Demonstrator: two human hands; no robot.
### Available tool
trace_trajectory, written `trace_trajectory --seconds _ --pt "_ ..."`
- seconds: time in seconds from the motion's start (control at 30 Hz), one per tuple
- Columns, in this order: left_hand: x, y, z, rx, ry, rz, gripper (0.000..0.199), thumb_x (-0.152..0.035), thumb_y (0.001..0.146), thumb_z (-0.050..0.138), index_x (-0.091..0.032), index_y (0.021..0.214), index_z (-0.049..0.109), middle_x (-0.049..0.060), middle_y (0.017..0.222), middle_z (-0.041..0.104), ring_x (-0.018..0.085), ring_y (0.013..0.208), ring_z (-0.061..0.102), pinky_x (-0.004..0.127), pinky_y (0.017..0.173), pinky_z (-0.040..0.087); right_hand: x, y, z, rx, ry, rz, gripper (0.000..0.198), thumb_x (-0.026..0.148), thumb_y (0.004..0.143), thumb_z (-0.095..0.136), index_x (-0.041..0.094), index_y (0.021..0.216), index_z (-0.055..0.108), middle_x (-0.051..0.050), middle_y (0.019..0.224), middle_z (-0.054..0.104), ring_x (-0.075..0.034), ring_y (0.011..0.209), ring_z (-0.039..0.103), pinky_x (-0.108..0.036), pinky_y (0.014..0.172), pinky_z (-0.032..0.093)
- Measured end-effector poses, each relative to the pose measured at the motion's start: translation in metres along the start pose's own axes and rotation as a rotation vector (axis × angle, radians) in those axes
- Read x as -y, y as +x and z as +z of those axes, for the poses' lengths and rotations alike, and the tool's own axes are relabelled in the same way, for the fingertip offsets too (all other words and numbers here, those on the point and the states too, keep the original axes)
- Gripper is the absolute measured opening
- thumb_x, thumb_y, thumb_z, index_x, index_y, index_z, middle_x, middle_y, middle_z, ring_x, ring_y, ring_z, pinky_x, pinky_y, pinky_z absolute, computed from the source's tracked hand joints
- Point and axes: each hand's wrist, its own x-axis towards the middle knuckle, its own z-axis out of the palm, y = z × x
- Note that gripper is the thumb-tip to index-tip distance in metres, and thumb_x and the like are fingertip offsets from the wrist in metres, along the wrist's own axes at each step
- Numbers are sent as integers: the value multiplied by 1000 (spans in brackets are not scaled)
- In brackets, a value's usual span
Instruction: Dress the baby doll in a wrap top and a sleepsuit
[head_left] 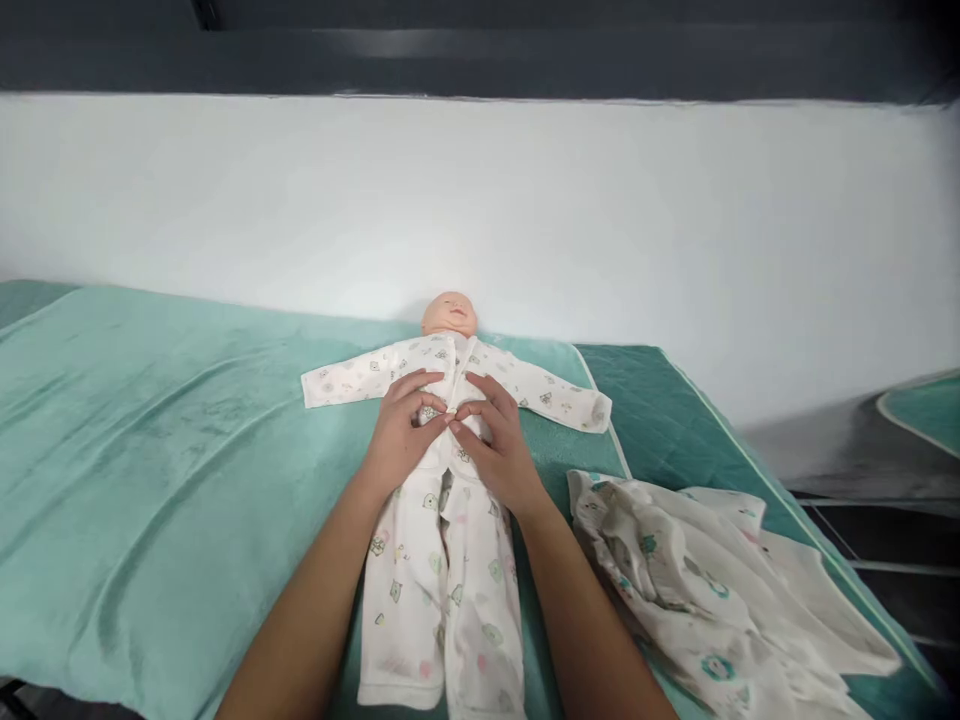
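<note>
A baby doll (452,314) lies on its back, its head near the wall. It wears a white printed baby shirt (555,392) with the sleeves spread out to both sides, and white printed baby pants (484,610). My left hand (411,425) and my right hand (495,440) meet at the middle of the shirt's front opening. Thumb and fingertips of each hand pinch the fabric edge there. Any fastener between the fingertips is too small to make out. Above the hands the collar edges lie close together.
A crumpled white cloth with teal prints (697,590) lies to the right of the doll. Beneath everything is a bed with a wrinkled green cover (187,480). A white wall (480,200) stands behind, and a metal rack (885,565) is at the right edge.
</note>
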Motion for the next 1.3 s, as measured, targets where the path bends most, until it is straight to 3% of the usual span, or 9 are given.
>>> trace_trajectory --seconds 0.2,0.57,0.73,0.93,1.3 --pt "0 7 -1 36 -44 -19 10 -30 91 64 -24 88 71 5 139 60 22 138 46 46 120 33 1 1 3 -78 44 4 4 31 94 60 28 97 61 -3 148 49 -23 147 31 -53 121 26" --pt "-6 7 4 -12 60 4 9 -16 83 65 -22 77 67 3 136 61 22 134 49 46 118 35 2 0 4 -109 48 3 6 30 93 61 26 92 65 -4 145 52 -25 145 35 -54 120 28" --pt "-5 6 6 -35 89 28 8 -15 82 65 -22 79 65 3 136 62 22 133 50 46 117 36 5 0 6 -163 37 -8 13 28 92 63 27 105 63 -6 142 54 -23 141 41 -52 119 31" --pt "-3 4 5 -49 92 37 7 -16 83 64 -22 79 65 3 135 63 22 133 49 46 116 37 5 1 5 -154 44 16 5 29 91 64 27 96 65 -4 141 56 -24 141 40 -53 119 30" --pt "-3 -1 6 -85 140 98 8 -14 83 63 -22 81 62 4 131 64 22 129 53 45 112 41 4 0 6 -194 90 -28 7 26 92 63 26 91 70 -5 134 62 -24 140 43 -53 117 35"
